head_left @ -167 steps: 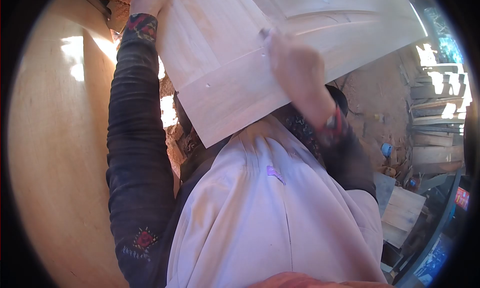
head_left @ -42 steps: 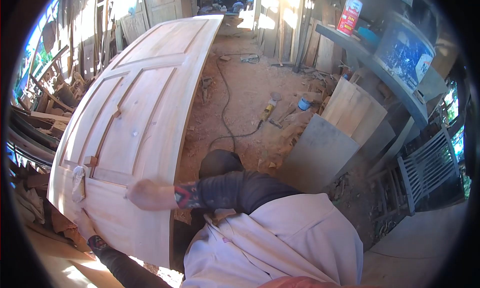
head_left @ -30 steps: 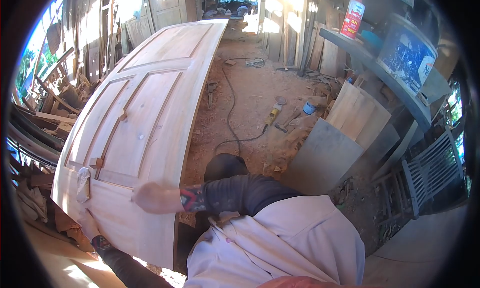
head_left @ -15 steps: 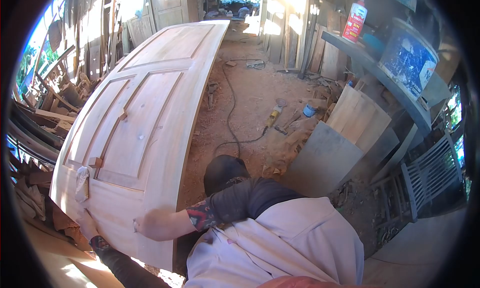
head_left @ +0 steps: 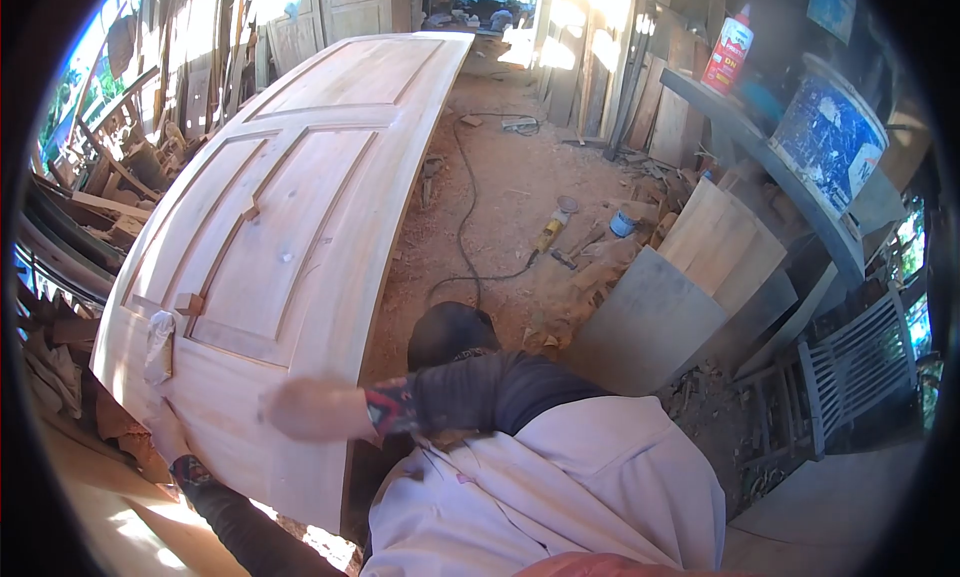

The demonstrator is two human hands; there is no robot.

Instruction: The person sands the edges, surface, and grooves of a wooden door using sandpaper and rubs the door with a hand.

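Observation:
A pale panelled wooden door (head_left: pixel 330 377) lies flat in front of me, running away from me on the left. My left hand (head_left: pixel 165 432) rests on its near left edge, fingers stretched out on the wood. Just beyond those fingers lies a packet in clear plastic (head_left: pixel 159 349) with something tan inside. My right hand (head_left: pixel 312 409), smeared by motion, is over the door's near rail; its fingers and anything in them cannot be made out. One small wood block (head_left: pixel 189 304) sits near the packet, another small block (head_left: pixel 250 210) farther up, between the panels.
A yellow power tool (head_left: pixel 549 233) with a black cord, a hammer (head_left: pixel 565 261) and a blue can (head_left: pixel 622 223) are on the dirt floor. Boards (head_left: pixel 640 322) lean at right below a shelf with a glue bottle (head_left: pixel 728 52) and blue bucket (head_left: pixel 830 132). Scrap wood (head_left: pixel 120 177) is piled left.
My right hand has moved slightly farther up the door and is more blurred. My left hand stays at the edge. The whole view has shifted a little.

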